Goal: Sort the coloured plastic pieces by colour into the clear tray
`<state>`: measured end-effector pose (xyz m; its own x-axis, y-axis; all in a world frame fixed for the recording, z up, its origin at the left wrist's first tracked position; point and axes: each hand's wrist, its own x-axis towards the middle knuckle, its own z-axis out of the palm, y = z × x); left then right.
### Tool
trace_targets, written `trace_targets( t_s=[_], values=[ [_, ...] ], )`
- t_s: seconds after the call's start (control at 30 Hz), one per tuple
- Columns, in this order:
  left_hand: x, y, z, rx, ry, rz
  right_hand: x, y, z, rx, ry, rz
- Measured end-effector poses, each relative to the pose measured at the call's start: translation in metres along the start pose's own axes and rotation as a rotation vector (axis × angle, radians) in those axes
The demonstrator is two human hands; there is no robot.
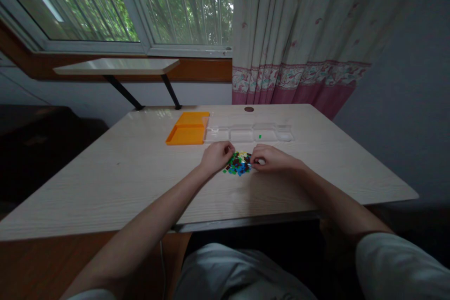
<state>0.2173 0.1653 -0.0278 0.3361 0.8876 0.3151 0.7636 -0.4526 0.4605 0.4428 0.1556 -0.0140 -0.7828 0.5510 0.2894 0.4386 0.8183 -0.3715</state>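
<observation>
A pile of small flat coloured pieces, green, blue, dark red and pale yellow, lies on the table between my hands. My left hand is at the pile's left edge with its fingers curled in; whatever it holds, if anything, is hidden. At the right edge my right hand has thumb and fingers drawn together at the pieces, and I cannot make out what is between them. Just beyond the hands is a row of clear plastic trays. One small green piece lies in a compartment towards the right.
Left of the clear trays lies an orange plastic box, opened out flat. A raised white shelf on black legs stands at the back left of the wooden table. A dark round disc sits near the back edge, before the curtain.
</observation>
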Motion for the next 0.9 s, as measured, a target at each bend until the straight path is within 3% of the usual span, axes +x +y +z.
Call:
trace_targets(
  t_s=[0.23,0.37,0.57,0.8,0.9],
  values=[
    [-0.002,0.007,-0.002,-0.123,-0.022,0.141,0.002,0.0,0.001,0.143,0.099,0.091],
    [-0.004,0.012,-0.002,-0.199,-0.057,0.247,0.007,0.004,0.008,0.389,0.231,0.279],
    [-0.005,0.015,-0.002,-0.225,-0.004,0.287,0.011,0.008,0.015,0.765,0.211,0.379],
    [-0.003,0.016,-0.002,-0.22,0.029,0.345,0.013,0.007,0.017,0.772,0.188,0.358],
    [-0.001,0.015,-0.001,-0.234,0.07,0.32,0.013,0.007,0.017,0.612,0.278,0.344]
  ],
)
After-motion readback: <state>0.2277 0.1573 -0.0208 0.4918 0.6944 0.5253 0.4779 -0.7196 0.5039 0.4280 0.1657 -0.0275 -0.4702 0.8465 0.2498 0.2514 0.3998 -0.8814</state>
